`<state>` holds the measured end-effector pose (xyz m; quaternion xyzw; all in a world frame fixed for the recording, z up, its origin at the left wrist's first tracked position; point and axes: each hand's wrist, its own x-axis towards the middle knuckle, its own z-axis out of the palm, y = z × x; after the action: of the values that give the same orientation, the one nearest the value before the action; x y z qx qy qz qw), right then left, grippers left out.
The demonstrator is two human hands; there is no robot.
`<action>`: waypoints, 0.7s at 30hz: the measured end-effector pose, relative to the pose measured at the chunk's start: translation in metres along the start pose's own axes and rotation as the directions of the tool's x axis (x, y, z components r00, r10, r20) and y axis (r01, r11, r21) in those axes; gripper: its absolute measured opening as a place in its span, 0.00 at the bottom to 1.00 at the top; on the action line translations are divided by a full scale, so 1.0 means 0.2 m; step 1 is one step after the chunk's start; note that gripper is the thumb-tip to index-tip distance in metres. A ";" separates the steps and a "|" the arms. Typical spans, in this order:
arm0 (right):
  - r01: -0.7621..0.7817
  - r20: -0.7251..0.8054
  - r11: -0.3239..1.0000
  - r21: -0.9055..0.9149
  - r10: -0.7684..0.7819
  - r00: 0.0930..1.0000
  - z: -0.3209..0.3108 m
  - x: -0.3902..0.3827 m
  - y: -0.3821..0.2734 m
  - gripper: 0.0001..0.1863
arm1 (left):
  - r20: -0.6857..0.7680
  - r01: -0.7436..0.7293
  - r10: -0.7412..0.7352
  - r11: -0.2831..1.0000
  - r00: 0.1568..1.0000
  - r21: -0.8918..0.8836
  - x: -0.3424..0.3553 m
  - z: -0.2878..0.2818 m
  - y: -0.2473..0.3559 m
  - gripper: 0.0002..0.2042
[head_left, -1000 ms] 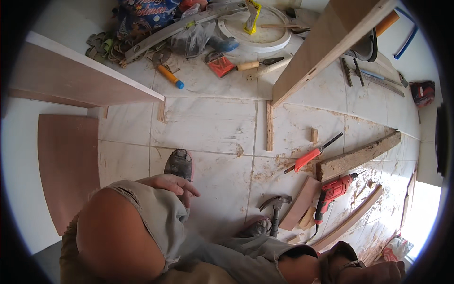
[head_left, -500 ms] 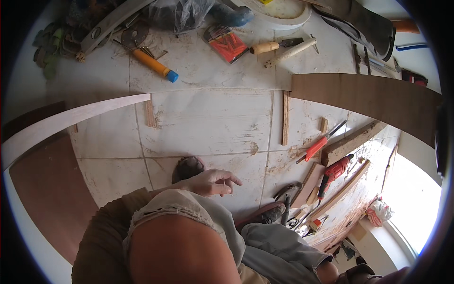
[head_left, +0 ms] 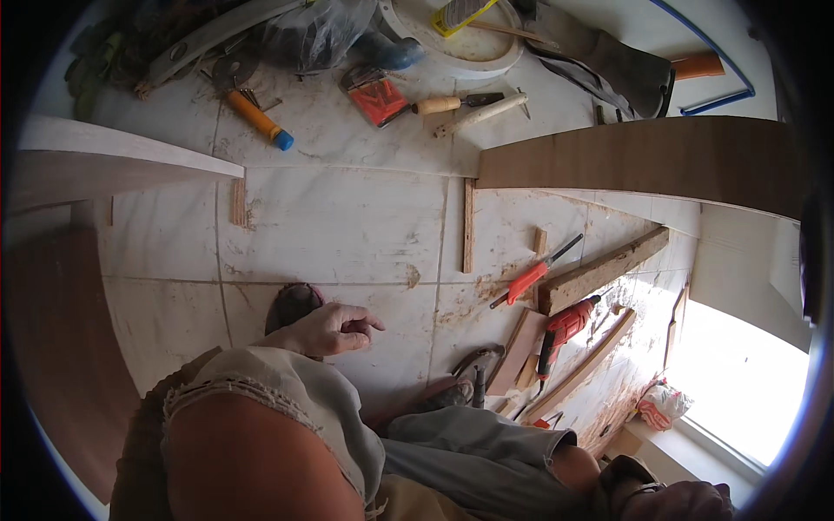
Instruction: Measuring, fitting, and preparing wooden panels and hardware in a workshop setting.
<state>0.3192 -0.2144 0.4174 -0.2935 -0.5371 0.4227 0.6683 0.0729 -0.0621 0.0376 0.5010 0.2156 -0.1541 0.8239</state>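
My left hand hangs in front of my bent knee in torn grey trousers, above a dark shoe, fingers loosely bent and apart, holding nothing. My right hand is curled at the lower right edge, with a watch on the wrist; what it holds, if anything, is hidden. On the tiles right of my left hand lie a hammer, a red drill, a red-handled saw blade, a thick timber length, a flat offcut and a long wooden strip.
Upright boards stand left and right. Beyond lie an orange tube, a red packet, a wooden-handled tool, plastic bags and a round white lid. A bright opening is at right.
The view has turned and shifted, so the boards sit differently in it. My left hand has risen slightly relative to my shoe, fingers still loosely bent. The tools on the floor lie unmoved.
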 end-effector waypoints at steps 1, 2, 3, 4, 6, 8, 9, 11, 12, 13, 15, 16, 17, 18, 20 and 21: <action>-0.016 -0.005 1.000 -0.009 0.016 1.000 -0.03 -0.02 0.01 0.18 | -0.009 0.003 -0.003 1.000 1.000 -0.003 0.01 0.01 0.01 0.19; -0.025 -0.017 1.000 -0.017 0.025 1.000 -0.05 -0.04 0.00 0.17 | -0.032 -0.002 0.002 1.000 1.000 -0.002 0.02 0.01 0.02 0.19; -0.042 -0.028 0.999 -0.022 0.041 0.999 -0.07 -0.05 0.00 0.17 | -0.045 0.000 -0.001 1.000 0.999 -0.002 0.01 0.02 0.02 0.18; -0.061 -0.035 0.998 -0.031 0.059 0.998 -0.10 -0.07 0.00 0.17 | -0.043 -0.004 0.003 0.999 0.999 -0.035 0.01 0.01 0.02 0.18; -0.162 -0.073 0.975 -0.150 0.152 0.986 -0.18 -0.09 0.02 0.16 | -0.073 0.006 -0.009 0.999 0.997 -0.047 0.00 0.02 0.02 0.18; -0.235 -0.156 0.961 -0.143 0.213 0.965 -0.21 -0.08 0.08 0.15 | -0.114 0.020 -0.028 0.997 0.993 -0.068 -0.02 0.04 0.03 0.18; -0.247 -0.145 0.961 -0.121 0.229 0.963 -0.22 -0.08 0.11 0.15 | -0.107 0.014 -0.021 0.998 0.994 -0.067 0.01 0.03 0.03 0.18; -0.248 -0.138 0.959 -0.134 0.230 0.963 -0.20 -0.08 0.15 0.15 | -0.066 -0.015 0.013 1.000 0.998 -0.020 0.04 0.02 0.02 0.18; -0.253 -0.141 0.959 -0.132 0.234 0.962 -0.20 -0.07 0.15 0.14 | -0.067 -0.021 0.019 1.000 0.998 -0.023 0.07 0.01 0.02 0.18; -0.250 -0.143 0.959 -0.134 0.231 0.962 -0.18 -0.08 0.14 0.14 | -0.047 -0.010 0.009 1.000 0.999 -0.022 0.07 0.02 0.03 0.18; -0.251 -0.140 0.963 -0.094 0.237 0.961 -0.19 -0.06 0.15 0.13 | -0.034 0.011 -0.012 0.999 0.999 -0.034 0.02 0.02 0.01 0.18; -0.246 -0.121 0.965 -0.086 0.235 0.964 -0.19 -0.05 0.18 0.13 | -0.063 -0.001 -0.002 0.999 0.998 -0.044 0.00 0.01 0.00 0.18; -0.249 -0.105 0.966 -0.069 0.242 0.965 -0.19 -0.04 0.21 0.13 | -0.095 -0.012 0.007 0.998 0.995 -0.055 -0.03 0.00 -0.01 0.18; -0.268 -0.094 0.962 -0.052 0.263 0.960 -0.19 -0.02 0.22 0.13 | -0.111 -0.009 0.002 0.998 0.994 -0.063 -0.04 0.02 -0.02 0.18; -0.300 -0.090 0.949 -0.094 0.292 0.952 -0.12 0.01 0.28 0.12 | -0.052 -0.007 0.004 0.999 0.999 -0.054 -0.02 -0.01 0.00 0.18; -0.329 -0.086 0.938 -0.113 0.321 0.943 -0.12 0.03 0.33 0.12 | -0.068 -0.005 0.002 0.998 0.998 -0.055 -0.02 -0.02 -0.02 0.18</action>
<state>0.3269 -0.1769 0.3585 -0.4336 -0.4845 0.4825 0.5869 0.0679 -0.0605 0.0355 0.4833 0.2468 -0.1295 0.8299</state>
